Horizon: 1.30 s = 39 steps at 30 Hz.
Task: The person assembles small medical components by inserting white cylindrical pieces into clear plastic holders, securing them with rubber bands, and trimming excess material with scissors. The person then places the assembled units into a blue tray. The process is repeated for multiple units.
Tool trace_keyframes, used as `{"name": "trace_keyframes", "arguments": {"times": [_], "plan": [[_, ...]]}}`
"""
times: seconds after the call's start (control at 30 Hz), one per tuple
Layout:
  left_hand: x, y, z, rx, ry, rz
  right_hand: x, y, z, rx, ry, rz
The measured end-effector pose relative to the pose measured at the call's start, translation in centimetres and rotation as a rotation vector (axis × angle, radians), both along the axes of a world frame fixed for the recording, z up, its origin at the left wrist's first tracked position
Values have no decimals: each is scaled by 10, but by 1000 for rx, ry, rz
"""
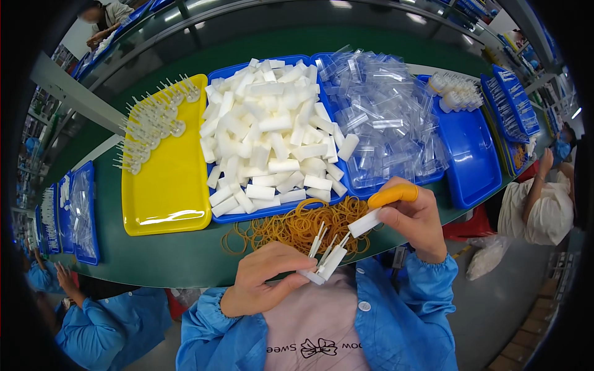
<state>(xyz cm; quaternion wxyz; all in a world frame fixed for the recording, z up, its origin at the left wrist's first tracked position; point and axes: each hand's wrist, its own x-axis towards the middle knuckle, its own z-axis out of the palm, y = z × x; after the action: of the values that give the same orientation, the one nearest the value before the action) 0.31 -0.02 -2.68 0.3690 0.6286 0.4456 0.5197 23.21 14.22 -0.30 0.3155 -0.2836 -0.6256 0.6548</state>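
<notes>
Your nearly closed left hand (265, 278) pinches thin sticks (315, 242) low, apparently leaving their tips free toward one o'clock, while your right hand (417, 217), similarly closed, grips a white block (365, 223) at two.

White rectangular block (364, 222) tilts beside a slanting, slender-pronged pale piece (321, 269), above the surface's (145, 263) near edge.

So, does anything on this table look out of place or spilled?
Just the rubber bands: they lie in a loose tangle on the green table, while the white blocks and clear plastic pieces sit in blue trays.
</notes>
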Motion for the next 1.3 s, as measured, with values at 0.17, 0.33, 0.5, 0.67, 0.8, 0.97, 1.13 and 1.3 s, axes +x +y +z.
{"name": "trace_keyframes", "arguments": {"times": [0.17,0.33,0.5,0.67,0.8,0.97,1.13,1.3], "plan": [[0,0,1,4,-25,-19,1,2,-1,18,-33,51],[1,2,3,17,-31,-33,1,2,-2,-19,-5,82],[2,4,2,32,-1,-33,-8,-3,1,-85,-20,194],[7,3,-1,58,78,113,-28,-20,-3,229,-46,263],[5,3,-11,11,50,108,-26,-25,1,187,-64,221],[4,-4,-21,-293,-462,52,-34,-6,10,481,-225,8],[2,0,-17,-300,-609,115,-52,43,-13,976,-646,-353],[-2,-1,-22,-250,-619,224,-60,49,-30,1193,-756,-322]]}}
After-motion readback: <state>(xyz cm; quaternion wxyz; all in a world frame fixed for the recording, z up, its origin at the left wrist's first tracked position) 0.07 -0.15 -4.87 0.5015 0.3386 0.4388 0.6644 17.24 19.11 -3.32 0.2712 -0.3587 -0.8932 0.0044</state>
